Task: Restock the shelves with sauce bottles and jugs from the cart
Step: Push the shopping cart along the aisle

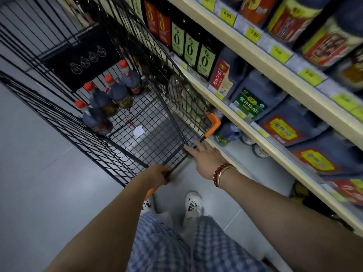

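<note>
Gripping cart (125,118) handle bar with left hand (160,173), fingers clenched round it. Reaching right hand (206,158) toward same bar, fingers spread, holding nothing. Standing along cart's left wall: four red-capped sauce bottles (110,97). Crowding shelves (243,48) just beside cart's right edge: jugs (255,97).

Light: dim, cool, coming from overhead.
Floor (39,183): showing soft grey sheen, no hard shadows.
Blur: smearing shelf jugs (294,130) at right edge.
Distortion: wide-angle lens bending shelf edges (245,107) and cart (149,122) wires.
</note>
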`<state>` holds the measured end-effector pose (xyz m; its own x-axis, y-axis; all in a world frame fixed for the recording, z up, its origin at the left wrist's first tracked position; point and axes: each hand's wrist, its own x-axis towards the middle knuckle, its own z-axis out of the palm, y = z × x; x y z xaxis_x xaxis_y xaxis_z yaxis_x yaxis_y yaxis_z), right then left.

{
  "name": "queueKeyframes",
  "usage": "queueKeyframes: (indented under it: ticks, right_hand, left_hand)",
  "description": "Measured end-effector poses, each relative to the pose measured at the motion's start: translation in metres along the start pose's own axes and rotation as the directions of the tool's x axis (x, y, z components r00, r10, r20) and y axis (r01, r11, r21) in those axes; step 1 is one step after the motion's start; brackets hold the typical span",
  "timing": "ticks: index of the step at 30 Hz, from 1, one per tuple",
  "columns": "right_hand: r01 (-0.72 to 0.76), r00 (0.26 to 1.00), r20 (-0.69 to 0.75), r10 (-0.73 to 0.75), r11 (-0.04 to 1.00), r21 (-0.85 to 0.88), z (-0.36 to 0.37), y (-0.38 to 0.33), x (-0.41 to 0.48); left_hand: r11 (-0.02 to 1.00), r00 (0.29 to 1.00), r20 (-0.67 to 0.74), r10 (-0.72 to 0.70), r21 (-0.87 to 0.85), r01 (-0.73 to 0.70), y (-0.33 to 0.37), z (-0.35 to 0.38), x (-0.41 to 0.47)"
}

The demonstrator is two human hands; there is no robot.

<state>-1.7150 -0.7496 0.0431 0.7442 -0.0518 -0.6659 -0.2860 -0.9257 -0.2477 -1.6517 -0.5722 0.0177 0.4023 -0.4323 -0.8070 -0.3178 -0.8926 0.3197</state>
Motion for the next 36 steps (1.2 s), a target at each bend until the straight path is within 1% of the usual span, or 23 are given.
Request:
queueKeyframes:
  ticks: [3, 5, 6, 10, 13, 17, 20, 25, 30, 33, 36]
  right_hand:
    - [0.078, 0.989, 0.130, -0.069, 0.995, -0.062, 0.004, 0.002, -0.015]
    - [0.106, 0.981, 0.177, -0.085, 0.988, -0.115, 0.014, 0.003, -0.028]
    - [0.114, 0.979, 0.181, -0.090, 0.986, -0.125, 0.019, 0.005, -0.032]
    - [0.117, 0.988, 0.121, -0.102, 0.985, -0.125, 0.043, 0.011, -0.058]
    - [0.058, 0.994, 0.103, -0.048, 0.994, -0.094, 0.061, 0.013, -0.078]
    - [-0.022, 0.992, 0.124, 0.031, 0.997, -0.068, 0.080, 0.012, -0.106]
    - [-0.034, 0.992, 0.123, 0.042, 0.997, -0.068, 0.089, 0.012, -0.121]
    - [-0.029, 0.986, 0.162, 0.040, 0.997, -0.071, 0.099, 0.022, -0.135]
    - [0.042, 0.976, 0.215, -0.017, 0.993, -0.114, 0.095, 0.039, -0.137]
    - [0.083, 0.967, 0.250, -0.050, 0.989, -0.124, 0.091, 0.052, -0.137]
    - [0.070, 0.957, 0.286, -0.049, 0.995, -0.066, 0.084, 0.061, -0.137]
  left_hand:
    - [1.000, 1.000, -0.008, -0.017, 0.005, 0.017, 0.015, 0.025, -0.010]
    - [0.999, 0.999, -0.019, -0.033, -0.005, 0.033, 0.025, 0.040, -0.018]
    - [0.999, 0.999, -0.026, -0.038, -0.018, 0.038, 0.028, 0.046, -0.020]
    - [0.999, 0.998, -0.047, -0.034, -0.041, 0.032, 0.035, 0.071, -0.032]
    - [0.999, 0.996, -0.086, -0.027, -0.023, 0.025, 0.035, 0.090, -0.040]
    - [0.999, 0.989, -0.142, -0.044, -0.001, 0.044, 0.039, 0.122, -0.053]
    - [0.999, 0.991, -0.128, -0.028, 0.020, 0.031, 0.042, 0.139, -0.058]
    - [0.999, 0.995, -0.099, -0.019, 0.029, 0.022, 0.052, 0.157, -0.070]
    - [0.997, 0.996, -0.076, -0.056, -0.051, 0.052, 0.069, 0.170, -0.077]
    - [0.997, 0.999, -0.009, -0.041, -0.065, 0.040, 0.083, 0.172, -0.075]
    - [0.989, 0.998, 0.016, -0.063, -0.133, 0.064, 0.094, 0.173, -0.075]
